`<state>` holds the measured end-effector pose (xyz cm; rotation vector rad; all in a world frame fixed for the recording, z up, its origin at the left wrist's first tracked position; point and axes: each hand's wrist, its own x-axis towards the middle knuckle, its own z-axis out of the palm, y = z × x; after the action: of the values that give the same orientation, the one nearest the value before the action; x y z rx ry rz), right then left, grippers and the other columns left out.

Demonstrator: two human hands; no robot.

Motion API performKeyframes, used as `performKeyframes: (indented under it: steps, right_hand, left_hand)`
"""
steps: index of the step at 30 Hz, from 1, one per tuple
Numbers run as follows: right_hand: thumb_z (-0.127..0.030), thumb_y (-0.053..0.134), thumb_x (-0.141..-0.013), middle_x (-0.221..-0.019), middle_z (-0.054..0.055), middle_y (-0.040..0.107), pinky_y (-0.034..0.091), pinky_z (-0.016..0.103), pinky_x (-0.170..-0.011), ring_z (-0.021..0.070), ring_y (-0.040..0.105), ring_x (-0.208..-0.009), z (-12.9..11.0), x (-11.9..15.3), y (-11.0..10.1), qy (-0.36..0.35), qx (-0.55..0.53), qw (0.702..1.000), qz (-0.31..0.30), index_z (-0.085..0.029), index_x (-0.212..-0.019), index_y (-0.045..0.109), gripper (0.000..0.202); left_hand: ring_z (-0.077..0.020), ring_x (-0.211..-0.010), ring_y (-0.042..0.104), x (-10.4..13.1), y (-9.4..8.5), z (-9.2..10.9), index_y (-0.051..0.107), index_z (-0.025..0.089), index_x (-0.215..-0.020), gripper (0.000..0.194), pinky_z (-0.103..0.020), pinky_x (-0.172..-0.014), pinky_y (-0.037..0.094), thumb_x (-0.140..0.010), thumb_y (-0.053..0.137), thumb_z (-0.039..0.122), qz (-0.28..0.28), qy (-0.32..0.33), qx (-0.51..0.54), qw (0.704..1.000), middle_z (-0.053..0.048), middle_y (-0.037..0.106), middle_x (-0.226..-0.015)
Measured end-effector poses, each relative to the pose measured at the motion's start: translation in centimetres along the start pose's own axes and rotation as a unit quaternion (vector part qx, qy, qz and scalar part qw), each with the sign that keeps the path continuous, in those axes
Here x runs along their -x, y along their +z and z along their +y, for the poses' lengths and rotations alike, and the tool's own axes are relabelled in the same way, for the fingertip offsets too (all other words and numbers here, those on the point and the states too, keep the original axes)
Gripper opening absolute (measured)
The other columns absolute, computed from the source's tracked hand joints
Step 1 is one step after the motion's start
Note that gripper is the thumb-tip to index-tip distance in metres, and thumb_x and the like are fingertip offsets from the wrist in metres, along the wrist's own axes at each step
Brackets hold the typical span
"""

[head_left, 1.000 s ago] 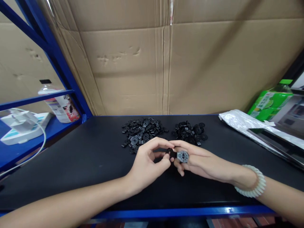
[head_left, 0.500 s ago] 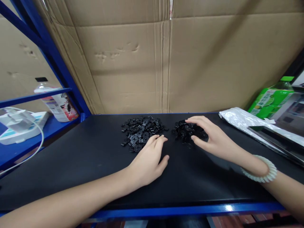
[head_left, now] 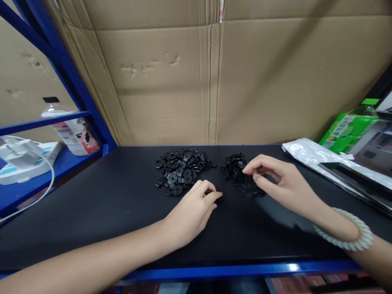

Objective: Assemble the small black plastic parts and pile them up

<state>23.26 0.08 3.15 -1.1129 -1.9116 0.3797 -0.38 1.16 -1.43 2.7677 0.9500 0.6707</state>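
A heap of small black plastic parts with round, perforated discs (head_left: 183, 165) lies on the black mat (head_left: 101, 196). To its right is a smaller heap of glossy black pieces (head_left: 235, 165), a few of them blurred at its near edge. My left hand (head_left: 191, 212) is just in front of the larger heap, fingers bent in towards the thumb; a dark bit shows between them, too small to name. Over the right side of the smaller heap, my right hand (head_left: 281, 179) has its thumb and index finger drawn close in a pinch. What its fingertips hold is hidden.
A blue metal frame (head_left: 70, 77) and a cardboard wall (head_left: 162, 81) bound the table. On the left are a white power strip (head_left: 30, 171) with cable and a bottle (head_left: 73, 132). Silvery packaging (head_left: 303, 149), a dark flat device (head_left: 352, 179) and a green-labelled bottle (head_left: 347, 130) lie right.
My left hand has curled its fingers and shifted slightly nearer me, off the larger heap. My right hand has drawn right and closed its fingers, with some glossy pieces spread towards me.
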Motion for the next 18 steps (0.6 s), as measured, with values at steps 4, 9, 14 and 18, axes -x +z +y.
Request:
performKeyframes:
  steps: [4,9,14,18]
  right_hand:
    - [-0.011,0.044,-0.067,-0.052,-0.002,0.058,0.035,0.022,-0.042,0.0100,0.049,-0.041,-0.2,-0.1,-1.3,0.134,-0.031,0.977,-0.165,-0.018,-0.058,0.060,0.019]
    - [-0.010,0.042,-0.070,-0.053,0.000,0.061,0.041,0.023,-0.049,0.0142,0.061,-0.048,0.9,-0.2,-1.4,0.157,0.034,0.952,-0.260,-0.017,-0.062,0.064,0.024]
    - [-0.017,0.048,-0.078,-0.075,0.003,0.066,0.045,0.025,-0.054,0.0158,0.059,-0.063,0.6,-0.1,-0.4,0.097,0.071,0.987,-0.110,-0.018,-0.083,0.066,0.018]
    - [-0.029,0.053,-0.084,-0.089,0.005,0.060,0.048,0.021,-0.041,0.0146,0.059,-0.066,-0.9,0.7,1.6,0.199,-0.198,0.940,-0.195,-0.018,-0.105,0.055,0.024]
  left_hand:
    - [-0.0216,-0.100,0.054,-0.2,0.0,-0.3,0.062,0.018,-0.103,0.021,-0.036,-0.087,0.051,-0.088,0.051,0.008,0.014,-0.011,0.028,0.999,-0.009,0.055,-0.110]
    - [-0.0201,-0.096,0.057,-0.4,-0.6,0.1,0.060,0.020,-0.098,0.017,-0.034,-0.088,0.049,-0.090,0.049,0.009,0.013,-0.022,0.065,0.998,-0.006,0.060,-0.100]
    - [-0.0158,-0.089,0.061,-0.5,-0.8,0.4,0.064,0.019,-0.095,0.014,-0.026,-0.079,0.051,-0.086,0.058,0.009,0.102,-0.011,0.143,0.984,-0.004,0.063,-0.098]
    - [-0.0146,-0.078,0.064,-0.2,-0.6,0.6,0.065,0.018,-0.099,0.018,-0.023,-0.067,0.053,-0.081,0.068,0.014,0.151,-0.035,0.196,0.968,-0.004,0.068,-0.097]
